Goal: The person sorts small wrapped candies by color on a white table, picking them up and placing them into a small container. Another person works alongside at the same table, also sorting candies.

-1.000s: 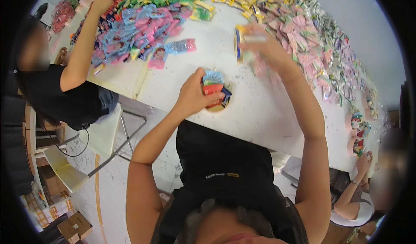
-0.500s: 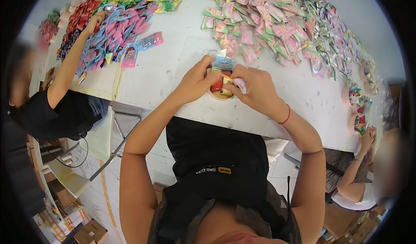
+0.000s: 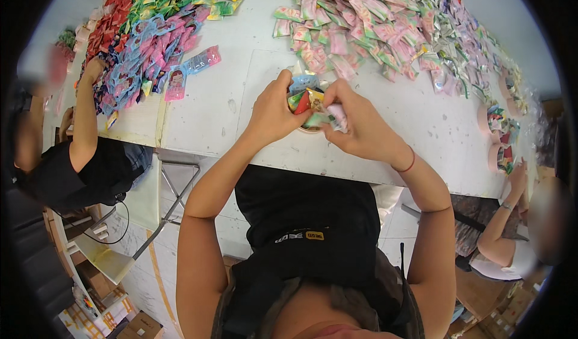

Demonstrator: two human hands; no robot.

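"Packets in the tub [image 3: 310,130] have shifted since half a second ago: the red packet [image 3: 303,104] now leans beside the yellow packet [image 3: 315,100]. A co-worker's hand [image 3: 94,69], at left, has moved toward the dark packets."

"Location of the tub?"

"On the white table [image 3: 241,50], near its front edge, between the person's two hands. The blue packet [image 3: 304,84] stands at its far side."

"State of the hands?"

"Left hand [image 3: 272,113]: half-curled round the left side, thumb toward the front. Whether it grips the wall or only packets, I cannot tell. Right hand [image 3: 364,125]: narrowed, with a pink-and-white packet [image 3: 338,117] between thumb and fingers. One pale green packet [image 3: 314,120] is blurred; its holder is unclear."

"Handling, in your judgement?"

"Tub light, wall probably thin; hold it low around the side, without squeezing. Packets light, slick, soft-skinned; contents may crush. Pinch them by a sealed end."

"Surroundings?"

"Beyond, a pink-and-green heap [image 3: 373,23]; to the left, a blue-and-pink heap [image 3: 141,56]."
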